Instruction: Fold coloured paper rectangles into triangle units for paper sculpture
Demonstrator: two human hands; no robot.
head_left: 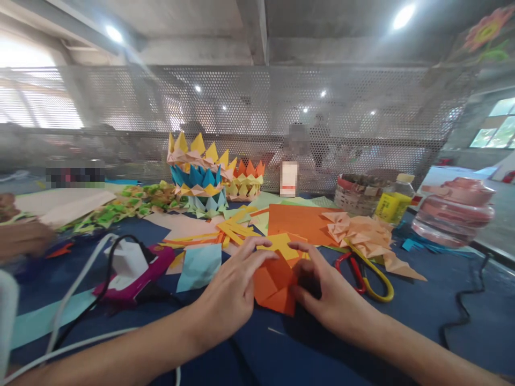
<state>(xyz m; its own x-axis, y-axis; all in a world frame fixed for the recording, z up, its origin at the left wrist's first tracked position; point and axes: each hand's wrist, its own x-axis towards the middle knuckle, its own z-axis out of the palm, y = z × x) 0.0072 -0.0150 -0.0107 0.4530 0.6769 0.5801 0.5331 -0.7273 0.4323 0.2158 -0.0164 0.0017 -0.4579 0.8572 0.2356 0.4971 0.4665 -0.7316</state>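
Between my two hands is a folded piece of orange paper (277, 287), with creases and a pointed top. My left hand (231, 284) grips its left side, fingers reaching over the upper edge. On the right, my right hand (322, 284) pinches the paper's edge with thumb and fingers curled. Right behind the folded piece lies yellow paper (279, 242), partly covered by my fingertips. Scissors (378, 284) with red and yellow handles lie right of my right hand. A light blue paper square (200, 267) is left of my left hand.
Folded paper crowns (199, 185) stand at the back, near orange sheets (301, 222) and crumpled peach paper (362, 236). A purple power strip (139, 281) with cables lies left. Bottles (454, 212) stand right. Another person's hand (30, 238) is at far left.
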